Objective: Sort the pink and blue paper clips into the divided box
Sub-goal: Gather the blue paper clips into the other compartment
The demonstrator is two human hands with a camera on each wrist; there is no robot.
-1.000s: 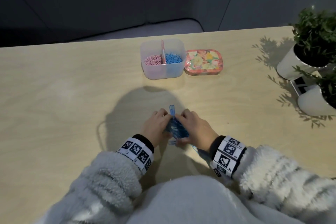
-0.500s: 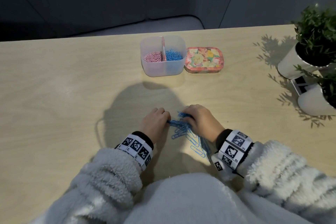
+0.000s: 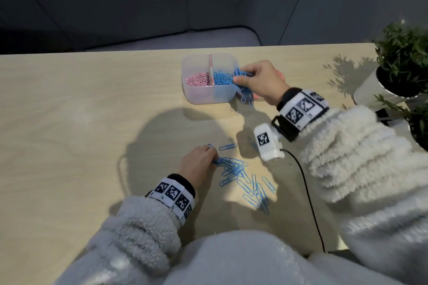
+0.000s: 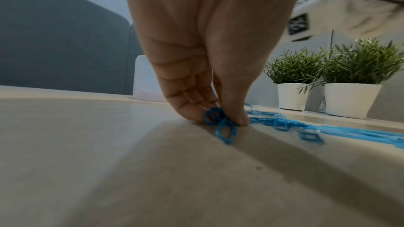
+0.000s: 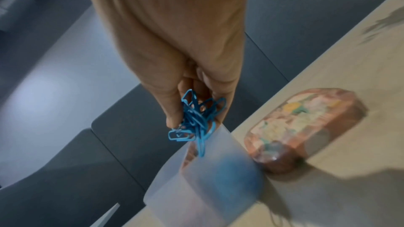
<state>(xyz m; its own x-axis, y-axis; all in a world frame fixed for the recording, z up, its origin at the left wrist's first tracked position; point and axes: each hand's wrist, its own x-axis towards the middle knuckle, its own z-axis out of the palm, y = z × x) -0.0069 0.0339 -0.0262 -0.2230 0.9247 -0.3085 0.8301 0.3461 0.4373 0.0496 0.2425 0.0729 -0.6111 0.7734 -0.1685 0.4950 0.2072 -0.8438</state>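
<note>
Two floral-tin (image 5: 306, 127) shadows, wrist view only

Overhead head view; two close wrist views

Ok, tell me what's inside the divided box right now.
The divided box holds pink paper clips left of the divider and blue paper clips right of it. The right hand and its clip bunch cover the box's right rim; the bottom is hidden.

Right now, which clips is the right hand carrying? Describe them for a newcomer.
Find the translucent divided box at the table's far edge. At its right rim, the right hand pinches a tangled bunch of blue clips, raised off the table, unlike the loose clips lying flat nearer the person.
</note>
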